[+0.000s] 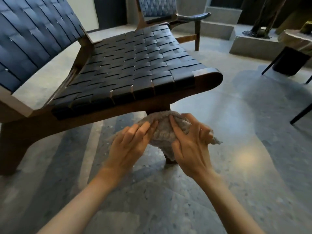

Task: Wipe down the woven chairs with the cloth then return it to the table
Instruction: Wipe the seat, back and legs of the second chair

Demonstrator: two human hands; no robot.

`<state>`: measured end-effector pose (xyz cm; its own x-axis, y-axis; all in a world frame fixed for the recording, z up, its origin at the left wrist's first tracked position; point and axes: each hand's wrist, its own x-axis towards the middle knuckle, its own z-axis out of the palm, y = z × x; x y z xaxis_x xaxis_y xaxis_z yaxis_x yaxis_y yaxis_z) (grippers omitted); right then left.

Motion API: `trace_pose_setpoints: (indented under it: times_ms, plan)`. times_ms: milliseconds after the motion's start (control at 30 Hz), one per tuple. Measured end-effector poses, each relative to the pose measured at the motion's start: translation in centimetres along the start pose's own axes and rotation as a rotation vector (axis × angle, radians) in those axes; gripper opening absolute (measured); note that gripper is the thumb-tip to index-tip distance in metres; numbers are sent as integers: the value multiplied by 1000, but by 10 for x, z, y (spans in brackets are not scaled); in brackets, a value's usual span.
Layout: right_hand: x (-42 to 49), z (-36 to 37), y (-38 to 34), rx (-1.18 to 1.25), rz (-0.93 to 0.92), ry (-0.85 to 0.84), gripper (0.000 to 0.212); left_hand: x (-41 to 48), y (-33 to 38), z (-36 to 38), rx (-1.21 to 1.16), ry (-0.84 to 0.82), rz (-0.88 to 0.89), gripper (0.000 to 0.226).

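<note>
A woven chair (128, 65) with dark blue straps and a brown wooden frame fills the upper left. A second woven chair (158, 7) stands behind it. Just below the near chair's front edge, both my hands hold a bunched grey cloth (164, 130) in the air. My left hand (130, 144) grips the cloth's left side with its fingers laid over it. My right hand (190, 144) grips the right side, with a corner of cloth sticking out past its fingers.
A table (297, 39) with dark legs stands at the far right. Grey concrete steps (219, 26) and a dark sculpture on a block (258, 31) lie at the back. Polished stone floor (236, 149) spreads below and to the right.
</note>
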<state>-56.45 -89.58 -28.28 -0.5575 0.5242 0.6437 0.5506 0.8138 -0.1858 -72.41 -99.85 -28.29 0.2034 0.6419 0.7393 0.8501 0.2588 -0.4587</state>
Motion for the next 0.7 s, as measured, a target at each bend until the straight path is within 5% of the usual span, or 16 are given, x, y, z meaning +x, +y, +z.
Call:
trace_pose_setpoints:
  times_ms: [233,400,500,700]
  plan:
    - [0,27,-11,-61,18,158,49,-2,11,14,63,2,-262,35]
    - [-2,40,-28,48,129,149,54,2,47,6,-308,-166,-512,57]
    - [-2,44,-34,385,259,137,54,10,55,-1,-592,-221,-666,57]
    - [1,48,-30,687,247,169,59,14,54,4,-1170,-98,-864,52]
